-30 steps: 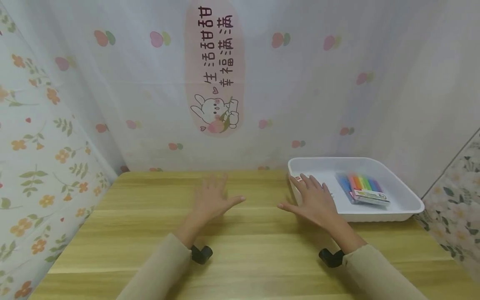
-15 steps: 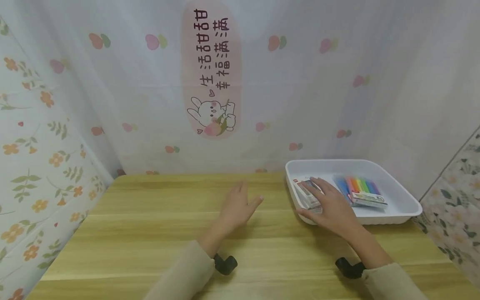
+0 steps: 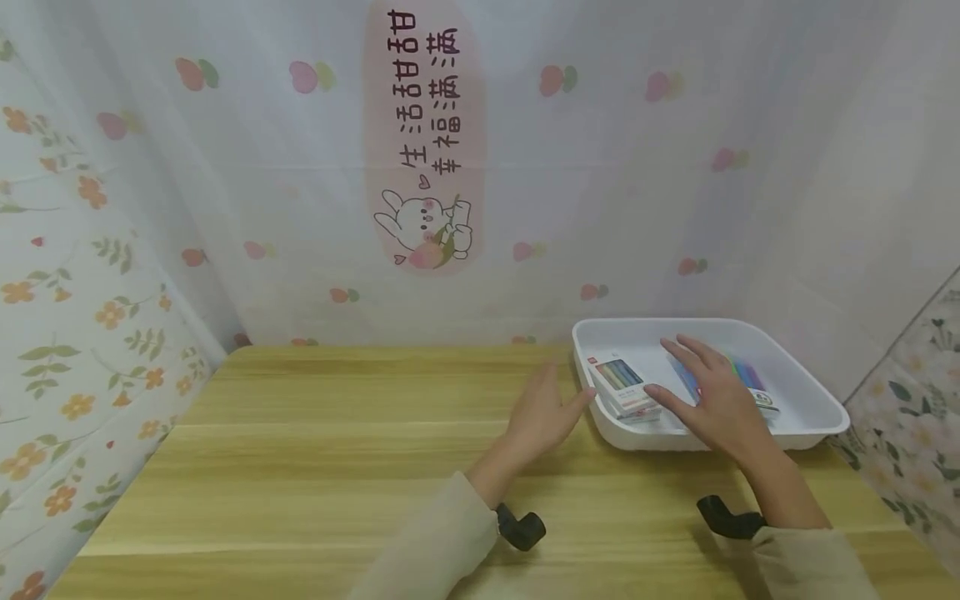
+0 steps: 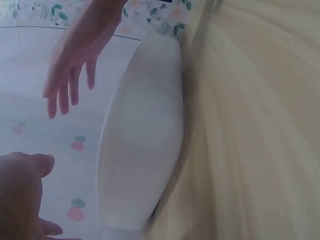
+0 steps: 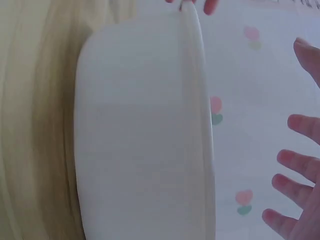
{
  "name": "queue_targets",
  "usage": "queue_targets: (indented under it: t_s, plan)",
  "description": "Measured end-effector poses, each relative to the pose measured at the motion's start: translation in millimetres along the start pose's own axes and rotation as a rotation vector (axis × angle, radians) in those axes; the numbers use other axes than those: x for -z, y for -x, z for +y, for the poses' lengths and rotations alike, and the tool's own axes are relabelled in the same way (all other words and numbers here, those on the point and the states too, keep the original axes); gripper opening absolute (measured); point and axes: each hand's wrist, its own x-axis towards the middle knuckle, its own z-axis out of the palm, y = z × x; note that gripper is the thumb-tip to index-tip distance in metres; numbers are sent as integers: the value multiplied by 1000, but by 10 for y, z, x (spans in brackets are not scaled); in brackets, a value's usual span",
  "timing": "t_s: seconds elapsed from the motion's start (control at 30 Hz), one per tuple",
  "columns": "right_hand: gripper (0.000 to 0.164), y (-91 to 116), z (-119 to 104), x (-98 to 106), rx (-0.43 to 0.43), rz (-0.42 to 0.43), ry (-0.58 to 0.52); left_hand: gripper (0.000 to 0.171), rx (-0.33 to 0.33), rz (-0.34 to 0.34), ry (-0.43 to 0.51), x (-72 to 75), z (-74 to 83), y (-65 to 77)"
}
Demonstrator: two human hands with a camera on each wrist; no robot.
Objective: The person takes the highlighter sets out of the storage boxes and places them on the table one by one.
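Observation:
A white plastic tray point(image 3: 651, 438) stands on the table's right side. Over its right half hovers my right hand point(image 3: 722, 410), fingers spread and holding nothing. Partly hidden beneath that hand lies a clear pack of rainbow-coloured strips point(image 3: 746, 377). At the tray's left end sits a white box with a picture of coloured sticks point(image 3: 619, 382), on top of another flat package. My left hand point(image 3: 542, 421) is just outside the tray's left wall, thumb apart from the fingers and near the rim. Both wrist views show the tray's outer side point(image 4: 142, 125), with the right hand's spread fingers point(image 5: 295, 162) above it.
The wood-grain table point(image 3: 315, 467) extends to the left and front. A white curtain with fruit prints point(image 3: 300, 208) hangs behind it. Floral cloths close off the left side point(image 3: 82, 333) and the right side point(image 3: 922, 400). Black wrist mounts point(image 3: 522, 530) sit under both wrists.
Both hands have moved right. The left hand has come from mid-table to the tray's left side; the right has passed from the white box to over the rainbow pack, uncovering the box.

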Motion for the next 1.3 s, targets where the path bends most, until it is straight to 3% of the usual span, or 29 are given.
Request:
queue_targets:
  t_s: [0.13, 0.3, 0.57, 0.67, 0.93, 1.3]
  plan:
    - [72, 5, 76, 96, -64, -7, -15, 82, 25, -12, 69, -151, 36, -32]
    - [72, 16, 165, 145, -132, -24, -32, 81, -8, 1, 137, -308, 28, -82]
    - [73, 63, 394, 185, -191, -31, -8, 88, -8, -43, 253, -442, -50, -164]
    - [74, 90, 497, 196, -232, -41, 12, 91, -24, -72, 269, -473, -87, -178]
    - [78, 167, 780, 227, -371, -72, 77, 92, -139, -102, 357, -505, -151, -239]
    - [79, 289, 1005, 239, -490, -44, 88, 90, -96, -119, 370, -476, -126, -188]
